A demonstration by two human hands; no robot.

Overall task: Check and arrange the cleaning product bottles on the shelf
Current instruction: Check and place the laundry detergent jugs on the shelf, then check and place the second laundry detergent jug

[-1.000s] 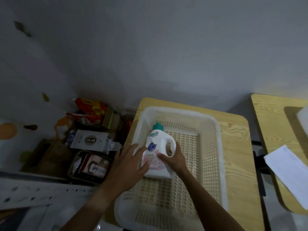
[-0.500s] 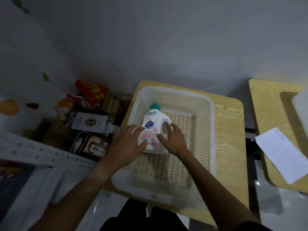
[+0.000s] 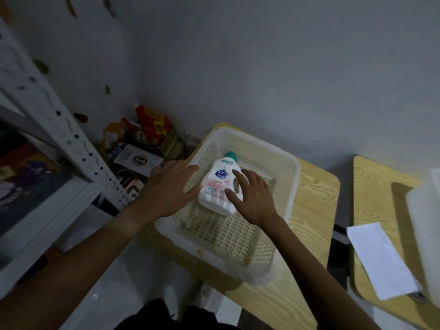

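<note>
A white detergent bottle (image 3: 217,182) with a teal cap and a pink and blue label lies on its back in the far left part of a white perforated plastic basket (image 3: 292,182). My left hand (image 3: 166,189) reaches over the basket's left rim, fingers straight, with the thumb against the bottle's left side. My right hand (image 3: 254,196) lies spread at the bottle's right side, fingertips touching it by the handle. Neither hand is curled round the bottle.
The basket sits on a small wood-grain table (image 3: 312,210) against the grey wall. A white metal shelf upright (image 3: 71,139) stands at left, with boxes (image 3: 140,160) and red packages (image 3: 152,126) on the floor behind it. A second table (image 3: 371,186) at right holds a paper sheet (image 3: 378,258).
Both hands held the bottle upright in the basket; it now lies flat and their fingers have straightened off it. My view has pulled back and left, bringing the shelf frame in.
</note>
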